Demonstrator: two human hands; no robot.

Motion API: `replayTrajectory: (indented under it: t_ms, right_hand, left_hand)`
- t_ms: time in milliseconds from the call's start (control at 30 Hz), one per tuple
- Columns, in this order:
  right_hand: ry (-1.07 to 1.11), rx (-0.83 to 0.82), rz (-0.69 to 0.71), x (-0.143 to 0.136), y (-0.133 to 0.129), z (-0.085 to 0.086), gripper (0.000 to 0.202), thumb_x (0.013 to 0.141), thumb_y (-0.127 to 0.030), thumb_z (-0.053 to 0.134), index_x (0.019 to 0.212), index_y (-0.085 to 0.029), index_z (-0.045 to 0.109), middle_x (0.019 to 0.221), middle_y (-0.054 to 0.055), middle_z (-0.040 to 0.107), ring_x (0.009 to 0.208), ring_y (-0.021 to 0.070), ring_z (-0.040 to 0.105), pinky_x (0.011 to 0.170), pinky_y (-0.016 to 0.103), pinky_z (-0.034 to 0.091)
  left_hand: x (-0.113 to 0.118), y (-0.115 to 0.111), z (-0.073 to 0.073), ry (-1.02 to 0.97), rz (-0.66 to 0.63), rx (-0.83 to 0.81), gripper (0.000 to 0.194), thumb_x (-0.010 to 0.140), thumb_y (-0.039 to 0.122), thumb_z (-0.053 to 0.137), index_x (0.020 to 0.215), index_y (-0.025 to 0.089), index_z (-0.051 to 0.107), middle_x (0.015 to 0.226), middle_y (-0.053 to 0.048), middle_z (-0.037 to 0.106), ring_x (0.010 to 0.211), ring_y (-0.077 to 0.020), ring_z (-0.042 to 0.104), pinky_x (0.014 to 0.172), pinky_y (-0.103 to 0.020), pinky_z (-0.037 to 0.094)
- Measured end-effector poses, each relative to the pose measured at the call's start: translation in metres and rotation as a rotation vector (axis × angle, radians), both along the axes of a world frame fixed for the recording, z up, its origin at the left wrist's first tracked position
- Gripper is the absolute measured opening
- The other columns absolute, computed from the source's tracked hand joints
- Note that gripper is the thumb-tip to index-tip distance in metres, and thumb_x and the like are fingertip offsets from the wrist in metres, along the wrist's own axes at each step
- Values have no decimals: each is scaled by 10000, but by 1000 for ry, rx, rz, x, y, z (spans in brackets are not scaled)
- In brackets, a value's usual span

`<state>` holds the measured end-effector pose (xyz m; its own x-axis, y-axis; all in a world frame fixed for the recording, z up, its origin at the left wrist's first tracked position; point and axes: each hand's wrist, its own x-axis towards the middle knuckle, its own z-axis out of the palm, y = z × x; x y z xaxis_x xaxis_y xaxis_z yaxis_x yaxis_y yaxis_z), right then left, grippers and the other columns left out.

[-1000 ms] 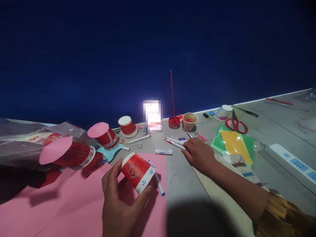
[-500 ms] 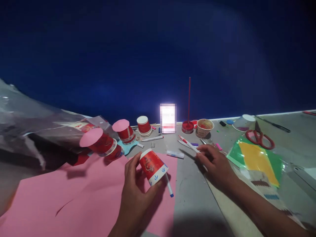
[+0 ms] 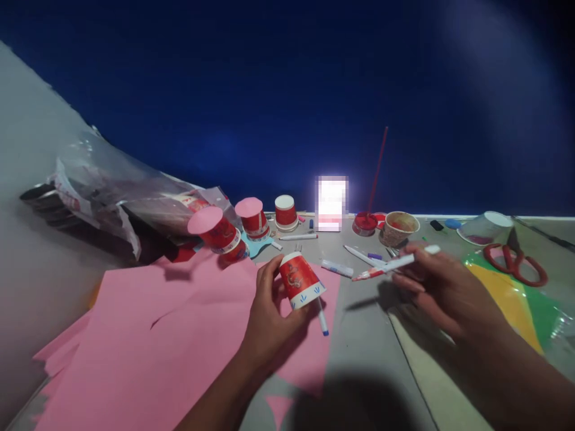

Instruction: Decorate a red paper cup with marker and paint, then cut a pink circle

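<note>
My left hand (image 3: 279,311) is closed around an upturned, tilted red paper cup (image 3: 300,276) with a gold figure and blue strokes on its white band. A blue-ended marker (image 3: 323,317) sticks out from behind the cup; whether my hand touches it is hidden. To the right, my right hand (image 3: 442,287) pinches a white marker with a red end (image 3: 390,264), held above the table with the red end pointing left. Beneath it lie a white pen (image 3: 357,255) and a clear-barrelled marker (image 3: 336,268).
Pink paper (image 3: 179,335) spreads across the left. Behind it stand red cups topped with pink discs (image 3: 205,221) and a plain red cup (image 3: 286,216). A red pot with a stick (image 3: 365,224), a stained cup (image 3: 401,226) and scissors (image 3: 516,264) are on the right.
My right hand has lifted the red-ended marker off the table and turned it, its red end now lower left. The view has shifted left; my left hand still holds the cup.
</note>
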<state>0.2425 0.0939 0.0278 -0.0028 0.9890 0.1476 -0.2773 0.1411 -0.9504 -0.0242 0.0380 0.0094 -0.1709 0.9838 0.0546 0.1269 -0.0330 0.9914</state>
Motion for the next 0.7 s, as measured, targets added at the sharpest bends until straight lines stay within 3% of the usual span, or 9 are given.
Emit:
replayTrajectory:
  t_ms: [100, 167, 333, 500, 567, 700]
  right_hand:
    - [34, -97, 109, -16, 1, 26, 298, 869, -527, 802, 926, -236, 775, 575, -69, 420, 473, 105, 371, 420, 238, 361]
    - [9, -90, 140, -30, 0, 33, 376, 885, -608, 760, 941, -236, 763, 614, -43, 529, 469, 100, 413, 439, 247, 403]
    - [-22, 2, 51, -48, -8, 27, 321, 807, -470, 889, 786, -246, 660, 666, -46, 566, 528, 104, 502, 475, 224, 443]
    - [-133, 17, 133, -42, -25, 18, 314, 934, -543, 763, 987, -237, 809, 652, 7, 668, 512, 131, 557, 455, 246, 456]
    - [-224, 87, 122, -41, -33, 20, 314, 965, -528, 733, 986, -228, 823, 712, 46, 736, 539, 155, 616, 478, 273, 496]
    - [-462, 350, -5, -42, -44, 23, 63, 909, -315, 826, 890, -262, 797, 801, 41, 760, 726, 210, 720, 644, 323, 586]
  left_hand:
    - [-2, -1, -2, -80, -72, 10, 824, 699, 289, 867, 1429, 288, 484, 1500, -125, 511, 1353, -333, 603, 1092, -492, 571]
    - [-3, -2, -2, -95, -103, 49, 809, 713, 248, 852, 1433, 290, 485, 1516, -121, 508, 1394, -334, 574, 1126, -498, 545]
    - [-7, -2, -3, -98, -161, 134, 796, 701, 166, 789, 1433, 274, 497, 1474, -122, 543, 1384, -332, 581, 1154, -512, 519]
    - [-9, -3, -5, -133, -201, 123, 825, 700, 163, 807, 1452, 271, 484, 1500, -130, 531, 1370, -332, 598, 1141, -501, 532]
    - [-9, -4, -5, -86, -198, 152, 837, 705, 153, 819, 1460, 280, 482, 1507, -128, 519, 1370, -332, 592, 1138, -494, 536]
    - [-9, -6, -3, -13, -184, 196, 837, 700, 125, 792, 1463, 297, 492, 1490, -115, 516, 1399, -345, 553, 1123, -485, 550]
